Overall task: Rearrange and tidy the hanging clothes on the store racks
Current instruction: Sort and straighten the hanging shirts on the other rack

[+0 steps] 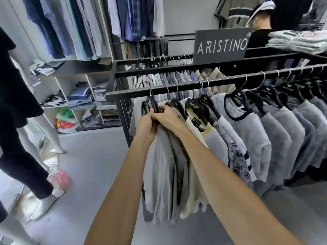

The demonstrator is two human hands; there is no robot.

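Grey shirts [162,156] hang bunched at the left end of the rail [177,89]; left hand [147,128] and right hand [168,117] both clutch their hangers [153,105] just below the rail, seemingly to slide them together.

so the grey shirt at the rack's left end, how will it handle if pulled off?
Grey shirt probably floppy: it drapes in loose folds. Likely light. Its hook should slide along the rail, which looks smooth.
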